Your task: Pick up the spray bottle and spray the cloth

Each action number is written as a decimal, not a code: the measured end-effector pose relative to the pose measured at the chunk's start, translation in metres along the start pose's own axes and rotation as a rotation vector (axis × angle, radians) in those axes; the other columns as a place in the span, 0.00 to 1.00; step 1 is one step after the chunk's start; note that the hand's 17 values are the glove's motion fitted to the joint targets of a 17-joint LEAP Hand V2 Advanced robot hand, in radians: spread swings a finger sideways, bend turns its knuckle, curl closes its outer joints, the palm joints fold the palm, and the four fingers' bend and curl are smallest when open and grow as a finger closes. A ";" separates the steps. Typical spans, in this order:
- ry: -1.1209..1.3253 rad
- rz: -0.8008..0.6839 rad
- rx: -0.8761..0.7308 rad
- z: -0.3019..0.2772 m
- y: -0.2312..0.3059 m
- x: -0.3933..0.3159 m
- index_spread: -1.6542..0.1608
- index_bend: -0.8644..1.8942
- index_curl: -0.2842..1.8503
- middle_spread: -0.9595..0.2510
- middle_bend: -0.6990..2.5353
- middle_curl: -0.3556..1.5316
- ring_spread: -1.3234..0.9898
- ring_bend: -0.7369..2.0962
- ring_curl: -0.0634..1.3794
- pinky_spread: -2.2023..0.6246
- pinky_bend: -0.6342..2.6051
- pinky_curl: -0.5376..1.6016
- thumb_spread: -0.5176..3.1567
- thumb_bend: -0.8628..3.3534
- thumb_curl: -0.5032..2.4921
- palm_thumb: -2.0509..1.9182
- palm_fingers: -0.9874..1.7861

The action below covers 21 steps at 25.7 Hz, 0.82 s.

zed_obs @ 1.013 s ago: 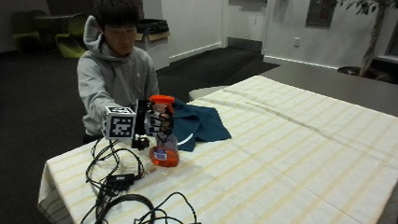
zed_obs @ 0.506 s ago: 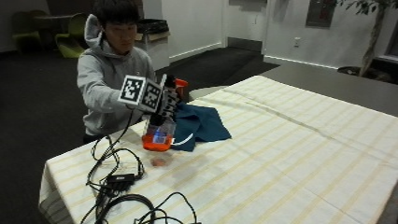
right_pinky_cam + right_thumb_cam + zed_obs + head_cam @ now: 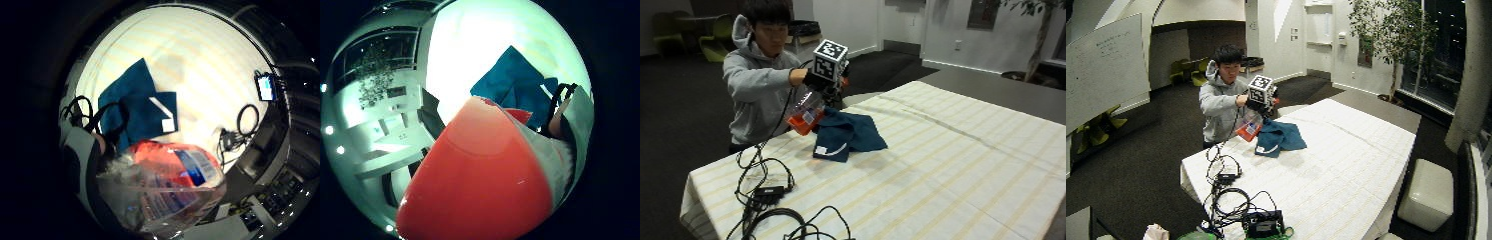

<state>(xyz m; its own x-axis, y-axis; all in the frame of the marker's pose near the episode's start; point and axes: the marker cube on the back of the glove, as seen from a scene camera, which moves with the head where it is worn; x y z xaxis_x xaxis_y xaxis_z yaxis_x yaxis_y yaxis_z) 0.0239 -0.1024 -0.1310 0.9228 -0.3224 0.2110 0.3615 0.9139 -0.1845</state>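
**Aloft: spray bottle held above the cloth's edge**

From the outside view, the gloved right hand (image 3: 818, 80) grips the spray bottle (image 3: 804, 114) near its top, fingers curled round it. The bottle hangs tilted in the air, its orange base low, just beside the near edge of the blue cloth (image 3: 848, 134). The cloth lies rumpled on the striped tablecloth (image 3: 959, 165), a white label showing on it.

The little-finger palm view adds what the outside camera cannot: the bottle's clear wall and its blue-and-white label (image 3: 197, 167), with the cloth spread on the table beyond. Whether any liquid is inside cannot be told. The thumb-side view is mostly filled by the orange base (image 3: 475, 190).
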 end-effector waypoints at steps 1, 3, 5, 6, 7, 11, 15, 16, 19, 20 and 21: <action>0.031 0.008 -0.026 0.007 -0.001 -0.004 0.81 0.46 0.36 0.70 0.40 0.45 0.49 0.48 0.35 0.68 0.31 0.42 0.24 0.20 0.39 0.75 0.86; 0.088 0.025 -0.076 0.024 -0.005 -0.010 0.81 0.46 0.37 0.70 0.40 0.45 0.50 0.48 0.35 0.68 0.31 0.42 0.23 0.20 0.39 0.75 0.86; 0.126 0.038 -0.123 0.041 -0.010 -0.011 0.81 0.47 0.37 0.70 0.40 0.45 0.50 0.48 0.35 0.68 0.31 0.42 0.23 0.20 0.40 0.75 0.86; 0.138 0.040 -0.145 0.050 -0.012 -0.011 0.81 0.47 0.37 0.70 0.40 0.45 0.50 0.48 0.35 0.68 0.31 0.42 0.23 0.20 0.40 0.75 0.86; 0.146 0.040 -0.165 0.057 -0.014 -0.011 0.81 0.47 0.37 0.70 0.40 0.45 0.50 0.48 0.35 0.68 0.31 0.42 0.23 0.20 0.40 0.75 0.86; 0.152 0.035 -0.205 0.078 -0.020 -0.011 0.81 0.47 0.37 0.70 0.40 0.45 0.50 0.48 0.35 0.68 0.32 0.43 0.23 0.20 0.40 0.75 0.86; 0.150 0.024 -0.213 0.087 -0.022 -0.018 0.81 0.47 0.37 0.70 0.40 0.45 0.50 0.48 0.36 0.68 0.32 0.43 0.23 0.20 0.40 0.75 0.86; 0.154 0.021 -0.210 0.087 -0.022 -0.020 0.81 0.47 0.37 0.70 0.40 0.45 0.50 0.48 0.36 0.68 0.32 0.43 0.23 0.20 0.41 0.75 0.86; 0.163 0.015 -0.192 0.082 -0.020 -0.027 0.81 0.47 0.38 0.70 0.40 0.45 0.50 0.48 0.36 0.68 0.32 0.43 0.23 0.20 0.41 0.75 0.86; 0.165 0.016 -0.185 0.078 -0.018 -0.030 0.81 0.47 0.38 0.70 0.40 0.45 0.50 0.48 0.36 0.68 0.32 0.43 0.23 0.20 0.41 0.75 0.86; 0.168 0.019 -0.177 0.073 -0.017 -0.032 0.81 0.47 0.38 0.70 0.40 0.45 0.50 0.48 0.36 0.68 0.32 0.43 0.23 0.20 0.41 0.75 0.86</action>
<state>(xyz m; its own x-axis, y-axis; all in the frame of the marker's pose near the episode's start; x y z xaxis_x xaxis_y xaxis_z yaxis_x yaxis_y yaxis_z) -0.0216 -0.0894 -0.0646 0.9336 -0.3554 0.0460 0.3477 0.8676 -0.3554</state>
